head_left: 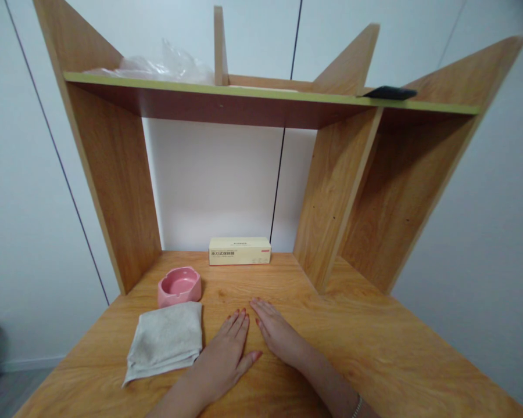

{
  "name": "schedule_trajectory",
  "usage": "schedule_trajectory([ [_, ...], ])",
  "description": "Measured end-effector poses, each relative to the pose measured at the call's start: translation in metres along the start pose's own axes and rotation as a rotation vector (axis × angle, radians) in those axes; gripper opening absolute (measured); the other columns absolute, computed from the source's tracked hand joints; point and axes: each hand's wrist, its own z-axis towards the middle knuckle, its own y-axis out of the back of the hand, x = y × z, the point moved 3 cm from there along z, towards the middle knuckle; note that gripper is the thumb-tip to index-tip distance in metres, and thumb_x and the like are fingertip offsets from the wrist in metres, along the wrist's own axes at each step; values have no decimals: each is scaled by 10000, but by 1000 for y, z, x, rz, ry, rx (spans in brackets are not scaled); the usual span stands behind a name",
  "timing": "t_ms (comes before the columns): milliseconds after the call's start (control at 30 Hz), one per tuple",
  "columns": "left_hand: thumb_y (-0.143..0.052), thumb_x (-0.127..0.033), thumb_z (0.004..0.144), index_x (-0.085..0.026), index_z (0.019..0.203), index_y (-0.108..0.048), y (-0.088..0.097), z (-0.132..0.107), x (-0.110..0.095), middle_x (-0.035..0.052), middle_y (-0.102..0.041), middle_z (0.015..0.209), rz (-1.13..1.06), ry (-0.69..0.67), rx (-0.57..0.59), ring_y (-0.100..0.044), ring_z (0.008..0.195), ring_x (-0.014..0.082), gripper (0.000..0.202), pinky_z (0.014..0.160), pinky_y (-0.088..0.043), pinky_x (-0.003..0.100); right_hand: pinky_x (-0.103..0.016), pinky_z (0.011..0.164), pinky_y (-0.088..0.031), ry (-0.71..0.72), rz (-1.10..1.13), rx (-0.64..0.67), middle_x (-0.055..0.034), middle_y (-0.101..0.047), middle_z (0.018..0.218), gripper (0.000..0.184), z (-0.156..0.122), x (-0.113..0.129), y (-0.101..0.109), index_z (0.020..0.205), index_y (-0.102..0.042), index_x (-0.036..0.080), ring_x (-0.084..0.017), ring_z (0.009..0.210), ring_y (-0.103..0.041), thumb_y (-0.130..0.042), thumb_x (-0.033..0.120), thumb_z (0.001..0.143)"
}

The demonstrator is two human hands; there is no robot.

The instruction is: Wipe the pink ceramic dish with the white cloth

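My left hand (225, 355) lies flat on the wooden desk (396, 342), palm down, its thumb stretched out to the right. Beside it, my right hand (273, 331) also rests on the desktop with its fingers extended; neither hand holds anything. Just left of my left hand is a folded grey cloth (166, 341). Behind the cloth stands a pink angular ashtray (179, 285) with notches in its rim. Farther back, a long cream box (239, 252) with printed dark lettering sits near the wall.
A wooden shelf unit (117, 186) rises from the desk's back, with an upright divider (335, 197) on the right. On its upper board lie crumpled clear plastic (169, 65) and a flat black object (390, 93).
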Motion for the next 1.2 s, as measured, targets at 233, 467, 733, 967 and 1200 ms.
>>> schedule_trajectory([
  [233,-265,-529,850,-56,1301,-305,-1,1,1,163,-268,1356,-7,-1,-20,-220,1257,249,654,1018,-274,403,-362,1042,-208,5,9,-9,-115,-345,1339,464,0,-2,-1,1269,-370,77,-168,1245,-269,-258,170,828],
  [467,-263,-526,853,-82,1306,-303,-4,0,4,147,-277,1358,17,-26,-51,-219,1260,240,635,1014,-281,390,-358,1043,-207,0,8,-9,-118,-345,1338,468,-1,0,1,1268,-370,70,-167,1244,-272,-256,165,824],
  [733,-257,-526,854,-81,1303,-310,-2,-1,3,151,-288,1352,24,-29,-54,-235,1254,239,634,1009,-287,389,-365,1043,-211,8,8,-2,-116,-348,1337,464,-1,1,2,1269,-369,73,-172,1245,-271,-253,180,833],
  [967,-242,-527,855,-56,1300,-308,3,-1,-2,156,-269,1358,41,-2,-7,-221,1258,241,652,1019,-271,382,-363,1044,-209,0,13,6,-130,-344,1336,465,-1,2,2,1268,-366,51,-177,1248,-262,-242,178,838],
  [1200,-255,-521,855,-50,1300,-305,1,0,-1,164,-256,1359,27,-1,-9,-212,1259,245,650,1018,-270,396,-357,1045,-205,-4,5,14,-122,-343,1339,467,-1,1,1,1277,-354,62,-172,1249,-260,-243,189,842],
])
